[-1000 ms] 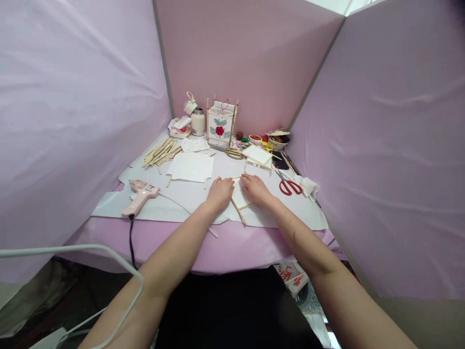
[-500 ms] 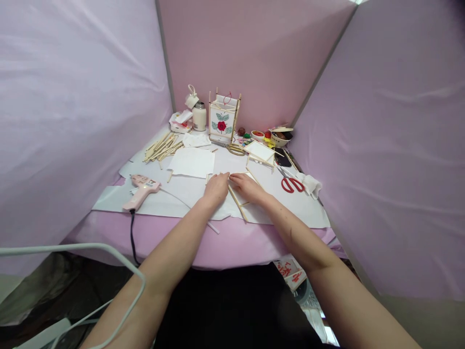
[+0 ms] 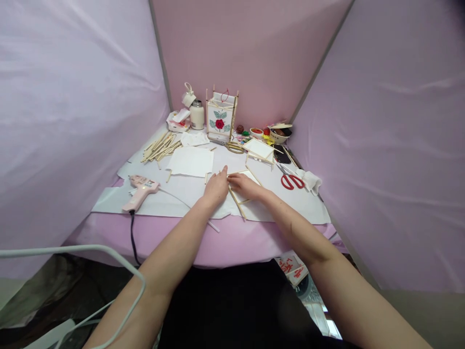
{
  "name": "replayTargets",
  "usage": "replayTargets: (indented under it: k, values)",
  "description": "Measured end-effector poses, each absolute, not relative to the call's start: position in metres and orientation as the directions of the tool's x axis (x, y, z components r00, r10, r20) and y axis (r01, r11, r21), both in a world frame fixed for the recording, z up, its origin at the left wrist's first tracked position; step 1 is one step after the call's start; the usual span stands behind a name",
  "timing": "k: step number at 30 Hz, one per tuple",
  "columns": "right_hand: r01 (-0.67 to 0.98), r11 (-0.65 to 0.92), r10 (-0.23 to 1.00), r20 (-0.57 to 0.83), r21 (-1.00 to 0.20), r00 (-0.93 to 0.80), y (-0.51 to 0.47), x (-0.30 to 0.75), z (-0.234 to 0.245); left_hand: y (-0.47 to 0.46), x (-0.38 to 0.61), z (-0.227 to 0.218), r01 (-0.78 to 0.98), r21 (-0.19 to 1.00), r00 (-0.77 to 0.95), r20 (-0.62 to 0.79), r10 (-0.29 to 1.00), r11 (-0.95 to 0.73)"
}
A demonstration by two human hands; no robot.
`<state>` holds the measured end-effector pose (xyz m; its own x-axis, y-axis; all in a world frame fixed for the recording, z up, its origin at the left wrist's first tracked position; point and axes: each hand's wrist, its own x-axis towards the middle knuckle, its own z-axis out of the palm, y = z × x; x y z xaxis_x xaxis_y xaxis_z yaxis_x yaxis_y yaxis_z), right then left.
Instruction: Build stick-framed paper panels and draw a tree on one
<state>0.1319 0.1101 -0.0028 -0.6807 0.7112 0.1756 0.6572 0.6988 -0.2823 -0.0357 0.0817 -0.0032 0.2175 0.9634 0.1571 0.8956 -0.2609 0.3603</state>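
Observation:
A flat frame of thin wooden sticks backed with white paper (image 3: 250, 175) lies slantwise on the table in front of me. My right hand (image 3: 246, 186) rests over its left part, fingers curled and pinching at the upper left stick. Beside it, just left of the frame, my left hand (image 3: 216, 187) is low over the table, its thumb raised apart from the other fingers, which are partly hidden. Left of that hand lies a white paper sheet (image 3: 192, 161) with stick ends poking out from its edge.
A pink glue gun (image 3: 143, 190) lies at left, with a pile of wooden sticks (image 3: 162, 147) behind. At the back stands a lantern with a red rose (image 3: 219, 121) beside a jar (image 3: 197, 116). Red-handled scissors (image 3: 291, 182), brass-handled scissors (image 3: 235, 147) and another stick frame (image 3: 259, 149) lie around.
My left thumb has lifted and moved apart from my right fingers. The right hand stays on the stick frame. The whole view has shifted slightly.

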Motion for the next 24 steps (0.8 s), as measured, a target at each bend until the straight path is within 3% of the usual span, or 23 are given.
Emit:
replayTargets:
  k: [3, 5, 10, 24]
  values:
    - [0.679, 0.666, 0.736, 0.125, -0.310, -0.665, 0.108, 0.148, 0.011, 0.081, -0.035, -0.004, 0.891, 0.350, 0.251, 0.155, 0.956, -0.291]
    - [0.747, 0.585, 0.791, 0.021, -0.314, -0.611, 0.103, 0.154, 0.020, 0.079, -0.033, -0.005, 0.886, 0.346, 0.272, 0.152, 0.950, -0.309]
    - [0.891, 0.412, 0.886, -0.145, -0.191, -0.441, 0.090, 0.152, 0.026, 0.072, -0.029, -0.004, 0.886, 0.335, 0.312, 0.080, 0.947, -0.320]
    - [0.958, 0.272, 0.955, -0.098, -0.089, -0.280, 0.090, 0.186, 0.031, 0.071, -0.028, -0.001, 0.892, 0.333, 0.305, 0.058, 0.951, -0.306]
